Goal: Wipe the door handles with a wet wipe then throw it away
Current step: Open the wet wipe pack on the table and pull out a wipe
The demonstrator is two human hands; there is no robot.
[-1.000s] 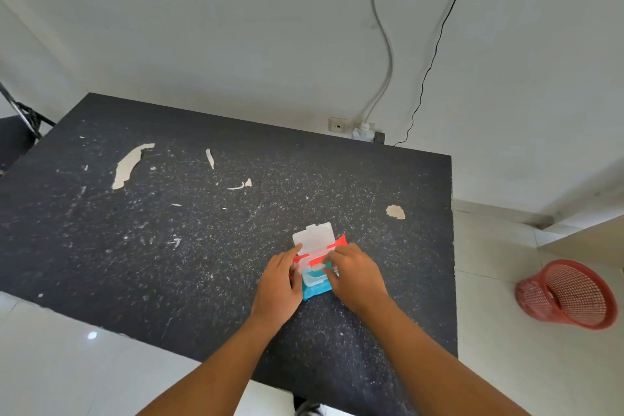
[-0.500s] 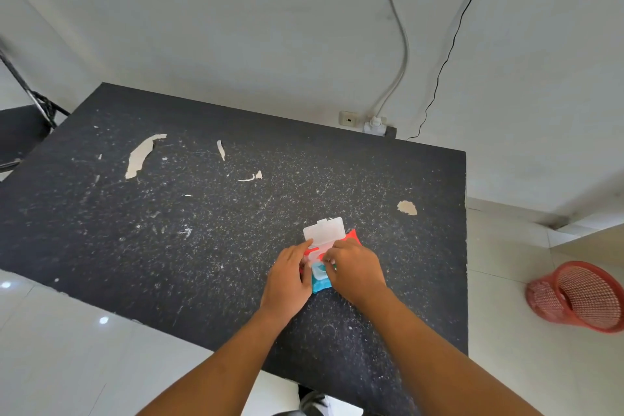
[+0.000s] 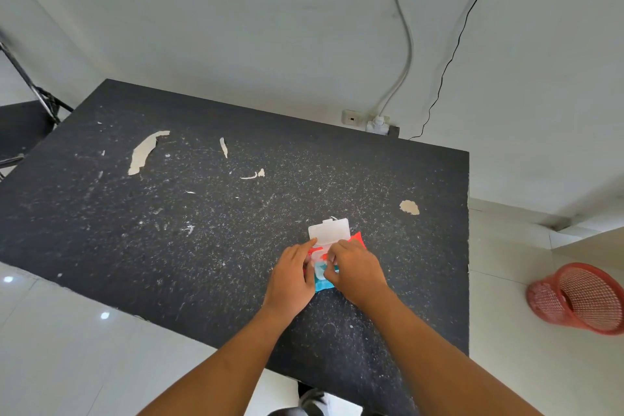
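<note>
A red and blue wet-wipe pack lies on the black table, its white flip lid standing open toward the wall. My left hand lies on the pack's left side and holds it down. My right hand is over the pack's opening with fingers curled at it; whether it pinches a wipe is hidden. No door handle is in view.
A red mesh waste basket lies tipped on the tiled floor to the right of the table. A wall socket with plugs and cables sits behind the table's far edge. A dark stand leans at the left.
The view has shifted slightly. Both hands stay on the pack, and my right hand's fingers have closed in over the opening under the lid.
</note>
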